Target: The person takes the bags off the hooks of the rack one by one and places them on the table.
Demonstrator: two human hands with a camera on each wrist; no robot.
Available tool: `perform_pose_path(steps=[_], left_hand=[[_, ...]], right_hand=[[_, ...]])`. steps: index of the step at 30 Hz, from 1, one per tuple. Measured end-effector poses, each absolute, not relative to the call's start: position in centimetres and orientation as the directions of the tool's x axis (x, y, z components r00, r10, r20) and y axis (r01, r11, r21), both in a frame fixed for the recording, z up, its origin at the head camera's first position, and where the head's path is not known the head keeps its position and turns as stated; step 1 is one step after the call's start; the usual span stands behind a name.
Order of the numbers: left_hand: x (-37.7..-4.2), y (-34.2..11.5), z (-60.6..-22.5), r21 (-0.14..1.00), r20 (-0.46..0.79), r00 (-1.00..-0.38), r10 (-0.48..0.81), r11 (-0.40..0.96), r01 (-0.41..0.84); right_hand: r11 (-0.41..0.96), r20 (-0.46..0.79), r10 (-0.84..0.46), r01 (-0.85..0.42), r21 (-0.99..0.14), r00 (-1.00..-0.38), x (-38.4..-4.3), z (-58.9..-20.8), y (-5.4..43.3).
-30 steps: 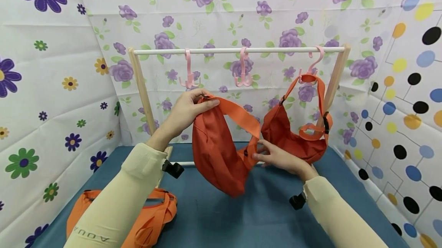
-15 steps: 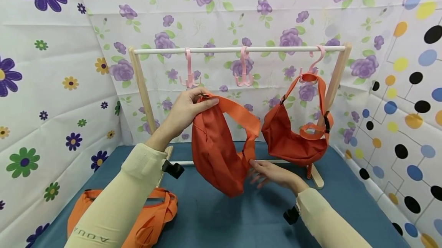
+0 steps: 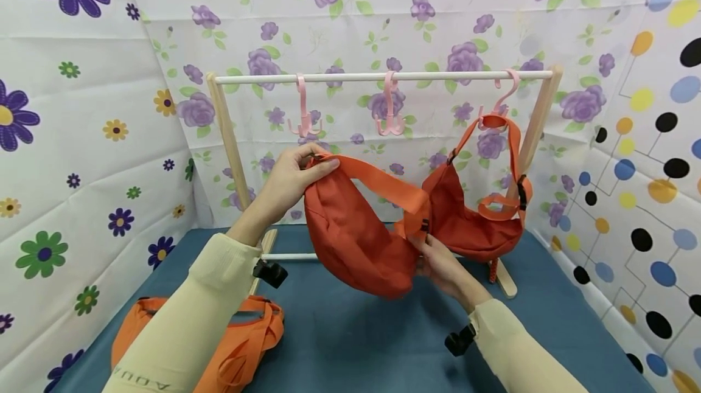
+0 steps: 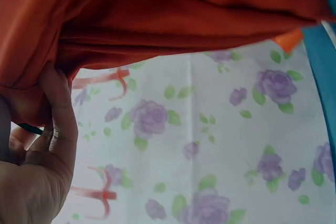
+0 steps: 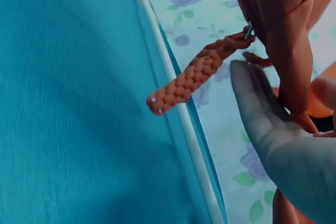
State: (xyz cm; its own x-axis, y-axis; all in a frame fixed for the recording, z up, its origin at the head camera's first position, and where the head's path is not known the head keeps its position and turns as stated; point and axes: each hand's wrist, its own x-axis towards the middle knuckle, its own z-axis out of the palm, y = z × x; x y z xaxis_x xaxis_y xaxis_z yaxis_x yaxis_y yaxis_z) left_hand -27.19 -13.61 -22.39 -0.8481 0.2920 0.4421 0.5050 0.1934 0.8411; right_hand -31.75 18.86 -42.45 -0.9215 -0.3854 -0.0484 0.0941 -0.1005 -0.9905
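A dark orange shoulder bag [image 3: 356,235] hangs between both hands in front of the rack, tilted down to the right. My left hand [image 3: 287,179] pinches its upper left end, thumb over the strap's start. The left wrist view shows those fingers [image 4: 60,114] curled against the bag cloth. At the lower right end, my right hand [image 3: 445,264] grips the bag beside the black buckle [image 3: 425,226], with most fingers hidden behind it. The wide orange strap [image 3: 383,183] arches loosely between the ends. A braided orange pull [image 5: 186,82] dangles near the right hand in the right wrist view.
A white bar [image 3: 350,78] on wooden legs carries pink hooks; the left hook [image 3: 303,110] and middle hook [image 3: 390,107] are bare. A similar bag [image 3: 473,232] hangs from the right hook [image 3: 506,92]. Another orange bag [image 3: 246,344] lies on the blue table [image 3: 350,344] at front left.
My right hand first slipped down off the strap, then took hold of the bag's lower end by the buckle and raised it rightward. The left hand keeps its grip.
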Motion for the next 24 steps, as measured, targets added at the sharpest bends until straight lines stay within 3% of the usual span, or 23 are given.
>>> perform_pose_path(steps=[5, 14, 24], left_hand=[[-27.5, -15.4, -24.5, 0.862, 0.369, -0.889, 0.271, 0.258, 0.436], [-28.8, -19.3, -29.6, 0.87, 0.216, -0.947, 0.239, 0.394, 0.298], [-29.1, -21.2, -32.3, 0.923, 0.053, -0.962, 0.266, 0.355, 0.149]], right_hand=[[-0.094, -0.028, -0.337, 0.064, -0.994, -0.941, -31.6, -42.4, 20.1], [-0.01, -0.028, -0.382, 0.035, -0.999, -0.924, -30.9, -41.8, 22.1], [0.012, -0.038, -0.412, 0.036, -0.999, -0.91, -30.5, -41.8, 23.6]])
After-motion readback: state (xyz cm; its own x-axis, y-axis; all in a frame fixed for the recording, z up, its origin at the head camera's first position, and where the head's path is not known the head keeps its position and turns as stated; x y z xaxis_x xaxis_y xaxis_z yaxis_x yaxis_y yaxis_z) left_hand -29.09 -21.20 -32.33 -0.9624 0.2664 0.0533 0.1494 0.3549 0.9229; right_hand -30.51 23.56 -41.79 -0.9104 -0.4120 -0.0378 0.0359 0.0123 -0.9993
